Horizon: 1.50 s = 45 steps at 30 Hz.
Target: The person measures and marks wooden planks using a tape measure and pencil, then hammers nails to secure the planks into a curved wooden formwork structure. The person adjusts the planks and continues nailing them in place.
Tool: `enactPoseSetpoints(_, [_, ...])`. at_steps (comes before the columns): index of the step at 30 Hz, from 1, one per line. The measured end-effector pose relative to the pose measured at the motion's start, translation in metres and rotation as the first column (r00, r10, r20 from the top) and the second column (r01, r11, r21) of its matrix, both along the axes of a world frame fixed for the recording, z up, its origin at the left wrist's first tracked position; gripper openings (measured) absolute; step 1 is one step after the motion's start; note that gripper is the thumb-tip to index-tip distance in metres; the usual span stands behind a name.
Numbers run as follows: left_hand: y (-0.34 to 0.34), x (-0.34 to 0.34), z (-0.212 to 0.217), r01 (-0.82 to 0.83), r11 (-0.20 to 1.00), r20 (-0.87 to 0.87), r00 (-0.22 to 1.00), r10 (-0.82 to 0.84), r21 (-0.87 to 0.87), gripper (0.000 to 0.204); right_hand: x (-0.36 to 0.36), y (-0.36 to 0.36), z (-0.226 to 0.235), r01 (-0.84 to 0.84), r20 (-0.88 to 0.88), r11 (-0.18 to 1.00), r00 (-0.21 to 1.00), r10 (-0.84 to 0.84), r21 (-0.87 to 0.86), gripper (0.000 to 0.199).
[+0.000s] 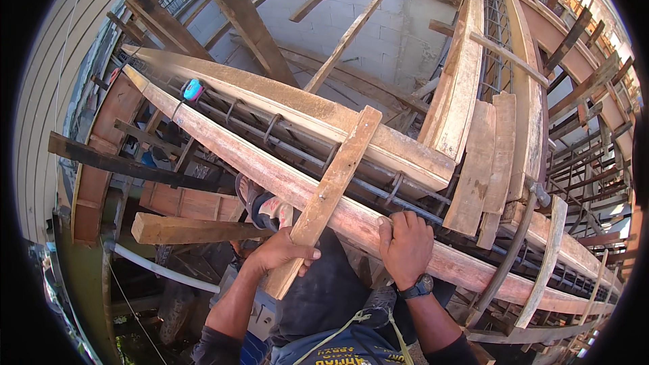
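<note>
My left hand (287,251) is closed round the lower end of a short wooden plank (331,189), its thumb on top. The plank lies slantwise across a long beam formwork, its far end on the far side board (399,142). Over the top edge of the near side board (270,169) my right hand (407,247) is curled, fingers bent and thumb alongside. Between the boards runs a cage of steel bars (297,140) with bent stirrups. A teal and pink tape measure (193,90) sits on the formwork toward its far left end.
What looks like a hammer (539,194) lies across the formwork at right, beside a wooden crosspiece (546,263). Loose boards (473,169) lean near the junction with a second formwork (466,74). A squared timber (196,228) juts out at left. Open gaps show between timbers below me.
</note>
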<state>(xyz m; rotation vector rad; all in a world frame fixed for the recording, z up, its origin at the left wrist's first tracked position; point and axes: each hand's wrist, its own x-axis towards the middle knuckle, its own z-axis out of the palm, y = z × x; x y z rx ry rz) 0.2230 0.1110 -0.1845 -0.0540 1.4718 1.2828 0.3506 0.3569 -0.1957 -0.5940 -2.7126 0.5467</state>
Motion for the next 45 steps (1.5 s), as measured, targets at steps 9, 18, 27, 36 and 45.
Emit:
enactPoseSetpoints(9, [0.002,0.002,0.004,-0.041,0.999,0.017,0.999,0.041,-0.029,0.035,-0.002,0.001,0.0,0.017,-0.008,1.0,1.0,-0.017,-0.004,0.022])
enactPoseSetpoints(18, [0.0,0.004,0.005,-0.022,0.999,-0.018,1.0,0.022,0.026,0.03,0.0,0.0,0.003,0.027,-0.004,0.997,1.0,-0.028,-0.07,0.023])
enactPoseSetpoints(27, [0.001,0.014,0.003,-0.024,0.996,-0.024,0.999,0.026,0.081,0.027,0.002,-0.001,0.005,-0.021,-0.067,0.991,0.998,0.012,-0.133,0.027])
enactPoseSetpoints(36, [0.001,0.009,0.006,0.002,0.999,-0.02,1.0,-0.001,0.05,0.028,0.012,0.002,0.014,-0.143,0.053,0.988,0.988,0.146,-0.067,0.083])
enactPoseSetpoints(45, [0.0,0.006,0.01,-0.01,1.0,0.055,0.998,0.01,-0.002,0.046,0.012,0.001,0.01,-0.118,0.16,0.991,0.979,0.126,-0.058,0.086])
